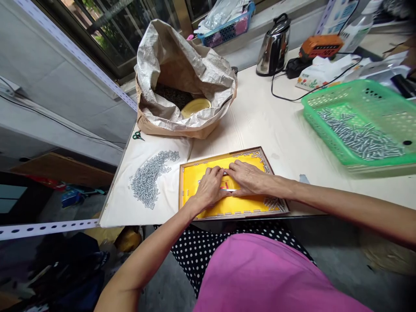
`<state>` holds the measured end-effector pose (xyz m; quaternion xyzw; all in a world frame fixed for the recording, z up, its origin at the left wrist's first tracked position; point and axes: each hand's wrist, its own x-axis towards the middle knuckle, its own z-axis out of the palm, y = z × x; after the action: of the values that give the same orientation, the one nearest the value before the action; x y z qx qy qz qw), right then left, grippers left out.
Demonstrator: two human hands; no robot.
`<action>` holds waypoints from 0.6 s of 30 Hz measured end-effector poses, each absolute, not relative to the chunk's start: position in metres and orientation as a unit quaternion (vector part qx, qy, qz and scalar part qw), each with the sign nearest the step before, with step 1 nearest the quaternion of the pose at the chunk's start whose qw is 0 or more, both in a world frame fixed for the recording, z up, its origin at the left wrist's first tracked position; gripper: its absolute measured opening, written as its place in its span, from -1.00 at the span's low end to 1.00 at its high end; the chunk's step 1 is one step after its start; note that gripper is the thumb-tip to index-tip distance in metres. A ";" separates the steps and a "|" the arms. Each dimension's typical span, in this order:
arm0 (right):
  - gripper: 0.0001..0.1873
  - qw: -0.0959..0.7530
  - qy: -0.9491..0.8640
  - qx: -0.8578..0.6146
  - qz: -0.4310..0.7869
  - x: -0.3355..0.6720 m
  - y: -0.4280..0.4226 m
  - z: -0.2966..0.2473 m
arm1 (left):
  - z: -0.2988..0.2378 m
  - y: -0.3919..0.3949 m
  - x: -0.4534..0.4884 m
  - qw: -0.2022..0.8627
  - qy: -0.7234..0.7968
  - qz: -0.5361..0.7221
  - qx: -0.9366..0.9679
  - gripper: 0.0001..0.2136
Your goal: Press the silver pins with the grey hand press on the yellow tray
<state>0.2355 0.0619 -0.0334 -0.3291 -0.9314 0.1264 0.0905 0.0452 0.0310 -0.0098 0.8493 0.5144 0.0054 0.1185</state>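
Note:
A shallow brown-rimmed tray (pixel 234 213) with a yellow bottom lies near the table's front edge. Over its middle, my left hand (pixel 211 186) and my right hand (pixel 247 177) face each other, thumbs nearly meeting and fingers curled closed. Silvery slivers show between the fingertips and by the thumbs, but what the hands grip is mostly hidden. Small metal pins (pixel 274 203) gather in the tray's right corners, and more lie along its edges. Left of the tray, a curved heap of small metal pins (pixel 146 180) rests on a white cloth (pixel 113 203).
Behind the tray stands an open woven sack (pixel 208 117) holding dark bits and a yellow dish (pixel 196 107). At right, a green basket (pixel 354 162) contains metal pins. A kettle (pixel 274 47), an orange device (pixel 320 45) and green-handled scissors (pixel 138 135) are farther back.

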 end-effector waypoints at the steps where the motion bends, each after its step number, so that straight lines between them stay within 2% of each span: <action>1: -0.40 0.098 -0.929 -0.332 0.131 0.236 0.061 -0.034 | -0.010 0.033 0.044 0.126 0.511 0.008 0.850 -0.50; 8: -0.80 0.126 -0.924 -0.333 0.139 0.233 0.064 -0.050 | -0.016 0.035 0.043 0.116 0.518 0.038 0.847 -0.68; 13: -0.73 0.110 -0.931 -0.307 0.163 0.226 0.075 -0.065 | -0.021 0.040 0.043 0.118 0.511 0.031 0.851 -0.66; 16: -0.76 0.100 -0.931 -0.313 0.161 0.229 0.080 -0.059 | -0.019 0.042 0.040 0.117 0.517 0.014 0.848 -0.68; 18: -0.69 0.104 -0.935 -0.297 0.161 0.235 0.083 -0.051 | -0.017 0.039 0.039 0.110 0.517 0.020 0.849 -0.72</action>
<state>0.2348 0.0827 -0.0512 -0.2975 -0.9352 0.1614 0.1044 0.0389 0.0387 -0.0170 0.8486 0.5171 0.0195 0.1101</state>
